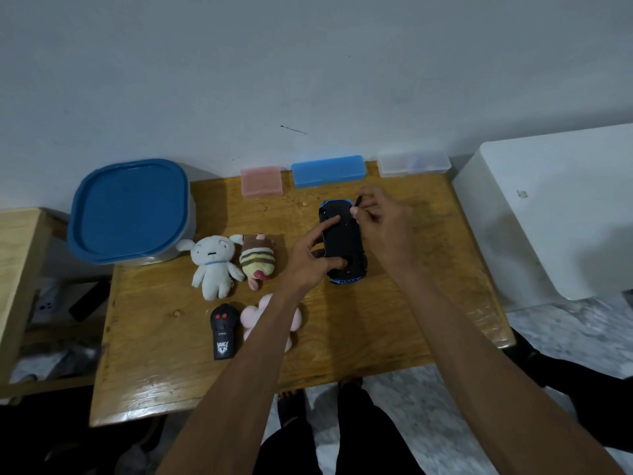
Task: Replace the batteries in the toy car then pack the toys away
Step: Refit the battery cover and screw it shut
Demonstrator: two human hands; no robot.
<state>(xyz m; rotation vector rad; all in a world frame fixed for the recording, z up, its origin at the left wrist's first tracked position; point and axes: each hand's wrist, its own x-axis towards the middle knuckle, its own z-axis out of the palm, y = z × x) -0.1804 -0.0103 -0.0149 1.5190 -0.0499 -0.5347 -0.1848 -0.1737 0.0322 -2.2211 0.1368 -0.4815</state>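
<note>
On the wooden table [394,323], right of centre, a toy car [342,241] lies upside down, black underside showing. The left hand [313,258] steadies it, fingers spread, forefinger pressing the underside. The right hand [383,221] pinches a thin dark tool [358,201] at the car's far end. To the left lie three plush toys [214,265] and a remote [224,332]; a blue-lidded tub [130,210] stands far left.
</note>
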